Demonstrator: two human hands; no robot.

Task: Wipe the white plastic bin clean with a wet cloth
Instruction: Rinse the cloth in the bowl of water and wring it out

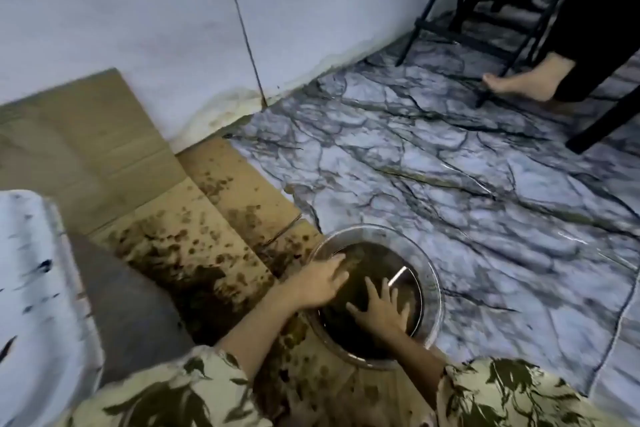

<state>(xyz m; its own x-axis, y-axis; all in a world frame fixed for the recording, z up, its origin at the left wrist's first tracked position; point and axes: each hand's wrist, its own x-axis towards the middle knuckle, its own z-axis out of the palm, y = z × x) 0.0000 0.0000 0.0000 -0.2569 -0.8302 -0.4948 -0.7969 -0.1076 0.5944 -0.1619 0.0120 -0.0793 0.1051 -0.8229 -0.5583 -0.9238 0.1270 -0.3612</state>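
Note:
The white plastic bin (31,288) stands at the left edge, blurred, with dark streaks on its side. A clear round bowl (433,291) of murky dark water sits on the floor in front of me. My left hand (320,284) reaches over the bowl's left rim, its fingers stretched onto a brownish mass in the water that may be the cloth (360,255). My right hand (381,310) lies flat in the water with its fingers spread. Neither hand visibly grips anything.
Flattened cardboard (194,218) with dark wet stains covers the floor between bin and bowl. A marble-patterned sheet (450,166) lies to the right. A black metal stand (450,31) and another person's bare foot (519,83) are at the far right, by the white wall.

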